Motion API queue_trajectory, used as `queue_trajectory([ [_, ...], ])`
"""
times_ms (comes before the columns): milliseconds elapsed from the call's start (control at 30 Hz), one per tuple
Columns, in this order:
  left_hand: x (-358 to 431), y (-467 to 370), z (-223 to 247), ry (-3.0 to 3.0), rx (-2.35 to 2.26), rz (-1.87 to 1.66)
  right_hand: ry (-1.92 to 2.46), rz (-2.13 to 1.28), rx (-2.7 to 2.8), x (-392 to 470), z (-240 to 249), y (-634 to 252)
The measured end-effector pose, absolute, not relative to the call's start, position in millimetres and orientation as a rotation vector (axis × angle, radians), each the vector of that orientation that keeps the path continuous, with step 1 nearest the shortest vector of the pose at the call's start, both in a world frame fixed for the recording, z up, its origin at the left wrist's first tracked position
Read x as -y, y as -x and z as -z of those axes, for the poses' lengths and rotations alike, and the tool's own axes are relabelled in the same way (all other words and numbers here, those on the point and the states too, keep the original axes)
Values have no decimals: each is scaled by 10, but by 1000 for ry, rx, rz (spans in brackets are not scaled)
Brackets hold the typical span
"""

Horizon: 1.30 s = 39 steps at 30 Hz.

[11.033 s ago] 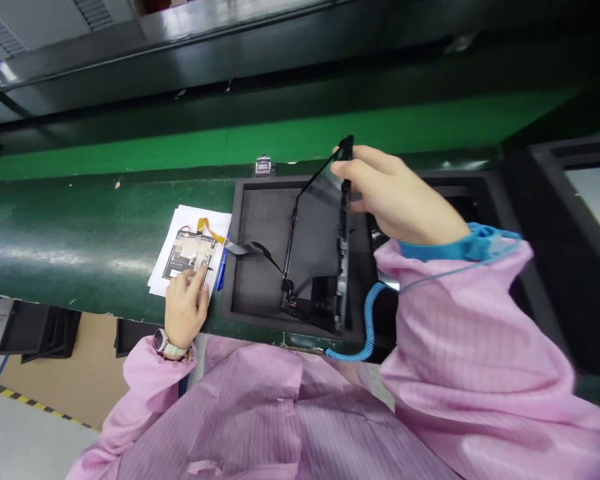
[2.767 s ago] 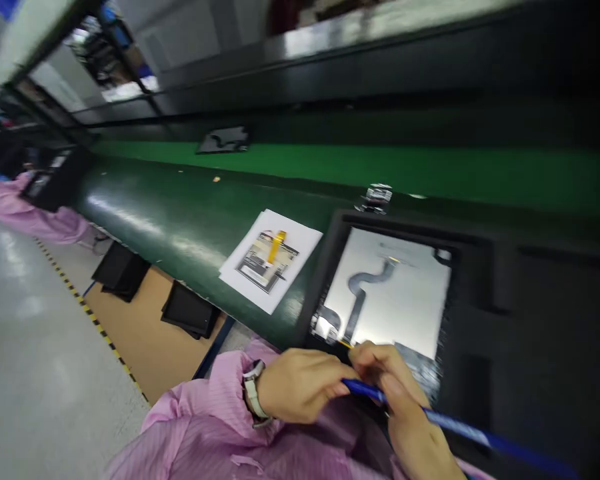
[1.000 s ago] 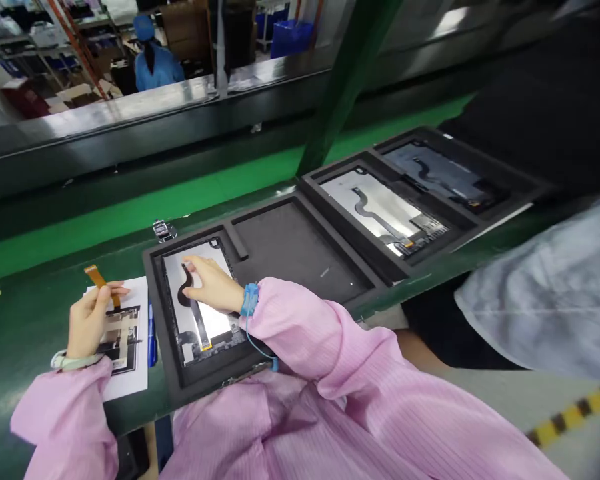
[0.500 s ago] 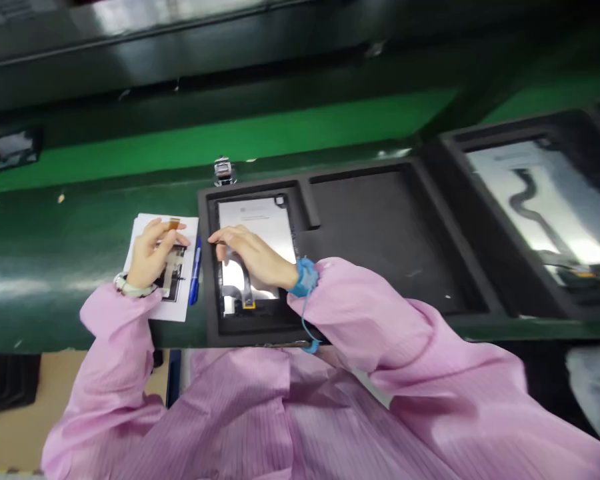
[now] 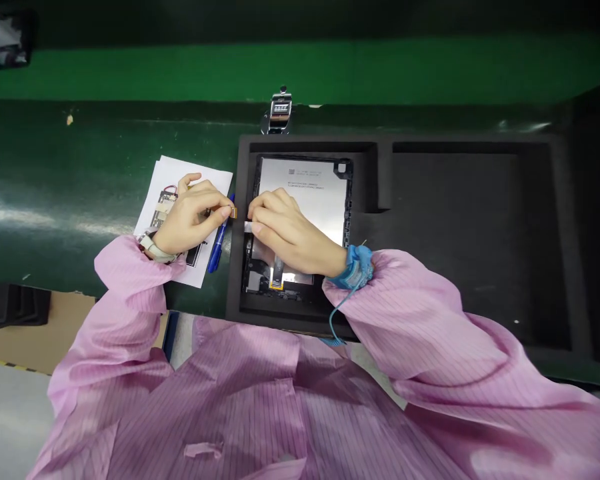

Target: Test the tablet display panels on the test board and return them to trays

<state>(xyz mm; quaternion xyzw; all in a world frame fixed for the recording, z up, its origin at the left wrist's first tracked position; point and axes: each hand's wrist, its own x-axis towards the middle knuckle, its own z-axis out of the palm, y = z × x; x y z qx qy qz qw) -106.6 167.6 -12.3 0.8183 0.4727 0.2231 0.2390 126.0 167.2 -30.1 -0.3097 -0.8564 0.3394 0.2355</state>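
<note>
My left hand (image 5: 196, 217) is closed, pinching a small orange-ended flex cable (image 5: 234, 213) between thumb and fingertips, above white paper sheets. Partly under that hand lies a small circuit board (image 5: 164, 207) with a red wire. My right hand (image 5: 291, 232) is closed over the left side of an open tablet screen assembly (image 5: 325, 200). A small white strip (image 5: 249, 227) shows at its thumb and fingertips; its kind is unclear. A dark ribbon cable (image 5: 278, 272) with a yellow-edged end runs below that hand. The flex cable and the strip are close but apart.
The tablet assembly lies in a black foam tray (image 5: 233, 267) with a wide recess at the right. A blue pen (image 5: 217, 250) lies between paper (image 5: 215, 175) and tray. A metal tally counter (image 5: 281, 113) stands behind the tray. A blue wrist strap cord (image 5: 333, 320) hangs from my right wrist.
My left hand has moved right with the flex cable, toward the tray's left edge. My right hand's fingers have closed at the small white strip. The view has shifted.
</note>
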Motion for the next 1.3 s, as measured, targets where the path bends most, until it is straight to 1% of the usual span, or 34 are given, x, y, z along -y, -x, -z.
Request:
queue_trajectory([
  [367, -1648, 981, 200, -2271, -1207, -592, 939, -714, 2364, -1620, 376, -1218],
  [667, -1650, 965, 198, -2246, -1217, -586, 969, -645, 2408, -1609, 370, -1221],
  [1033, -1629, 954, 222, -2243, -1249, -629, 1018, -715, 2373, -1603, 367, -1202],
  [1300, -1619, 938, 228, -2239, -1260, -704, 993, -702, 2399, -1597, 350, -1228],
])
